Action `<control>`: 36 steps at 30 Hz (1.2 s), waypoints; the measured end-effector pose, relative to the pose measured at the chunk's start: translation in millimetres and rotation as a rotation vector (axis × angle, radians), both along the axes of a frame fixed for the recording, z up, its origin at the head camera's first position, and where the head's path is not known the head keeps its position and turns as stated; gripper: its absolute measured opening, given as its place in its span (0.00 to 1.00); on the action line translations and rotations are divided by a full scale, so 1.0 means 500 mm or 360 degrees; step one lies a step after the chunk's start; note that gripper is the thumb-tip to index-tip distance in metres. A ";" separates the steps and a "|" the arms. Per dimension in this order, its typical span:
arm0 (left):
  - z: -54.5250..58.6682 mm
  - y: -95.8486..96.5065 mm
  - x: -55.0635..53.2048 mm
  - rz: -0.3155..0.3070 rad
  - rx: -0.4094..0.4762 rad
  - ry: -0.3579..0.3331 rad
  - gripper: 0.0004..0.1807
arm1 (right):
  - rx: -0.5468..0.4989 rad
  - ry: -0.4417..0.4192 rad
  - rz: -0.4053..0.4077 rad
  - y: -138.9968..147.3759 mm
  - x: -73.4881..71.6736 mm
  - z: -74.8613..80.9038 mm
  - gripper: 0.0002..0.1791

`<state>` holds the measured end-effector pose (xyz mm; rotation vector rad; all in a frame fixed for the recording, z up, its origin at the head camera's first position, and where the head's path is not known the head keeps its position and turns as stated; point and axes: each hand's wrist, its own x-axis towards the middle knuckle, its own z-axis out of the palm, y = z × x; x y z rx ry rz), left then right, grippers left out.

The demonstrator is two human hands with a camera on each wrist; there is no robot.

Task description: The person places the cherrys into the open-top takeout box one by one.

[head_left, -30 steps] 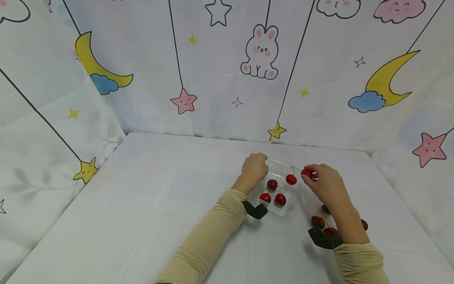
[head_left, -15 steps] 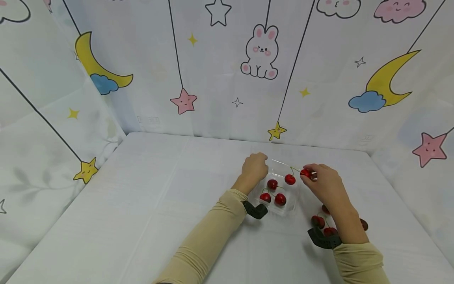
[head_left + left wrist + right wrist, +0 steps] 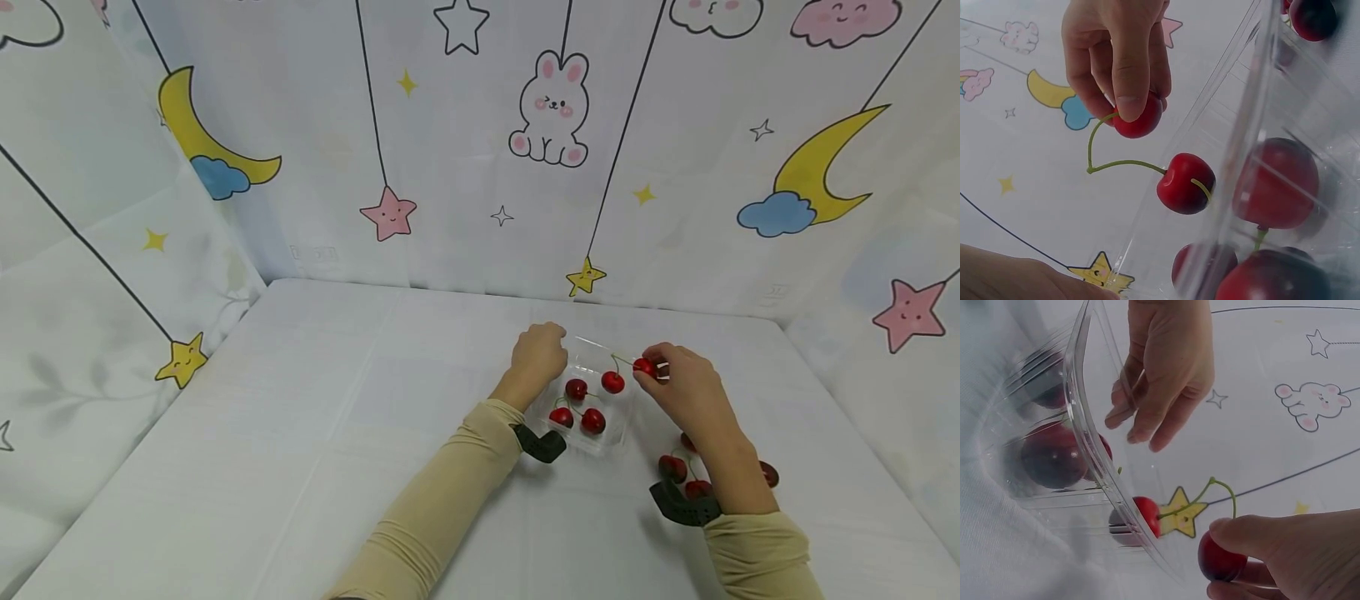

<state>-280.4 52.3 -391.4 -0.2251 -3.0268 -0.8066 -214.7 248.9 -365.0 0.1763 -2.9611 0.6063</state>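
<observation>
Right hand (image 3: 688,387) pinching a round, glossy red cherry (image 3: 642,367) at the clear plastic box's (image 3: 617,410) far right; left hand (image 3: 538,357) far left, its grip hard to tell.

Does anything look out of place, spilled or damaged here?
Nothing stands out as spilled or damaged. The right hand pinches a cherry stem-joined to another cherry; three cherries lie in the clear container. The loose cherries on the table at right are partly hidden, so I can't judge those fully.

a backdrop (image 3: 465,133) — printed rabbit (image 3: 553,108), moons (image 3: 180,117) — rises behind the table (image 3: 285,383).
</observation>
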 end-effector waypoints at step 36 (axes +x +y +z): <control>-0.003 0.004 -0.002 -0.0007 0.0008 -0.0006 0.19 | 0.0041 -0.0016 0.0029 -0.012 0.004 0.002 0.20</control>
